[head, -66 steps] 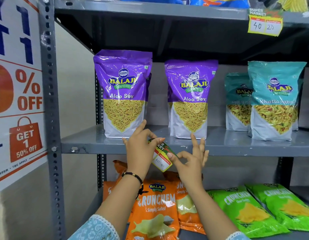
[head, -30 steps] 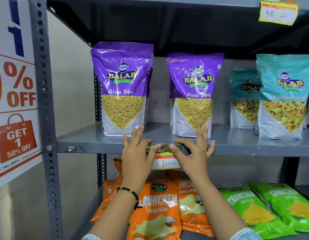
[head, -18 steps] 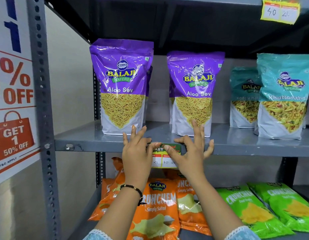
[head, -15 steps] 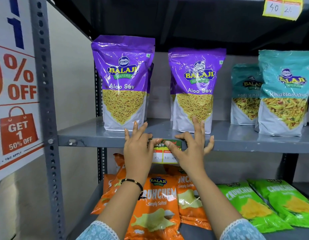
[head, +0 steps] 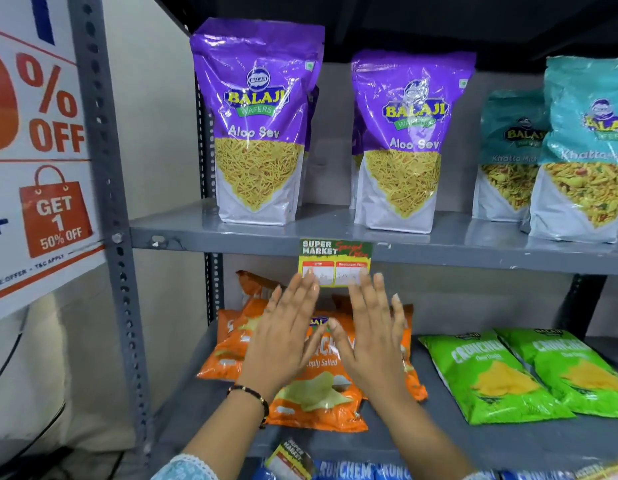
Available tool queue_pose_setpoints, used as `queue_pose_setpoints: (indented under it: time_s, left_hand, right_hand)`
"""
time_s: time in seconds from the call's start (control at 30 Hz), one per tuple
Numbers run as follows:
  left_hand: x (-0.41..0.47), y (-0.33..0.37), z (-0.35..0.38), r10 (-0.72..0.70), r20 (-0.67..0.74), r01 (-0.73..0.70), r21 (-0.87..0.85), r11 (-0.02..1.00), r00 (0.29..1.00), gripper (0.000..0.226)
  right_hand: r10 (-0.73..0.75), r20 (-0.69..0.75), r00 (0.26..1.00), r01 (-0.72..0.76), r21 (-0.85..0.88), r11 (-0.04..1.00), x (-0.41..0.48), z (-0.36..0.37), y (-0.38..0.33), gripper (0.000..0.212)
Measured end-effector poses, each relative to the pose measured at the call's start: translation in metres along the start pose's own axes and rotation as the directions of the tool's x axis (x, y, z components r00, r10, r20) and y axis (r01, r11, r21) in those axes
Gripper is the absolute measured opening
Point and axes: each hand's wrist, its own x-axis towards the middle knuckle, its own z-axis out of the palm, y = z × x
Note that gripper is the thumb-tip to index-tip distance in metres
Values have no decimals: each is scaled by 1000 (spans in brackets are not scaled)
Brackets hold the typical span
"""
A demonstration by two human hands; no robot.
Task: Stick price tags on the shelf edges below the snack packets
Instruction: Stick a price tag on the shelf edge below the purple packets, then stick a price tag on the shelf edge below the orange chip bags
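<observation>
- At frame centre, a rectangular paper price tag (head: 335,262) is stuck on the grey metal shelf edge (head: 474,252), below glossy purple snack packets (head: 257,123).
- Left hand (head: 283,336) and right hand (head: 371,336) are held flat, fingers spread, grasping nothing.

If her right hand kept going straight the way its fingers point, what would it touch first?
Most likely the price tag stuck on the shelf edge. The right hand is open, its fingers pointing up and already overlapping the tag's lower right corner, though depth is unclear.
</observation>
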Motion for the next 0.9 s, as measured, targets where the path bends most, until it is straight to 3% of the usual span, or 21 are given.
queue_pose_setpoints:
  time_s: [0.2,0.3,0.43,0.5,0.6,0.73,0.9]
  left_hand:
    - [-114,-5,47,-32,366,44,-25,999,930,49]
    - [-157,-8,61,-134,508,190,-59,980,851,54]
    - [-191,-13,73,-272,545,417,-159,895,793,66]
    - [-196,-11,76,-345,590,544,-197,815,730,71]
    - [-194,-4,79,-419,548,605,-215,766,724,25]
    - [-191,7,90,-562,496,719,-209,662,662,6]
    - [-190,11,96,-597,452,718,-157,678,663,29]
  right_hand:
    - [34,331,943,-69,95,993,-110,39,16,50]
    - [6,467,884,-75,129,989,-167,64,33,19]
    - [24,623,782,-109,99,989,-209,90,52,13]
    - [55,642,764,-91,22,996,-218,101,53,12]
    - [173,632,755,-172,-63,983,-223,113,42,22]
    - [302,561,771,-280,-128,951,-220,121,29,25]
    - [414,517,749,-396,-152,906,-217,124,16,32]
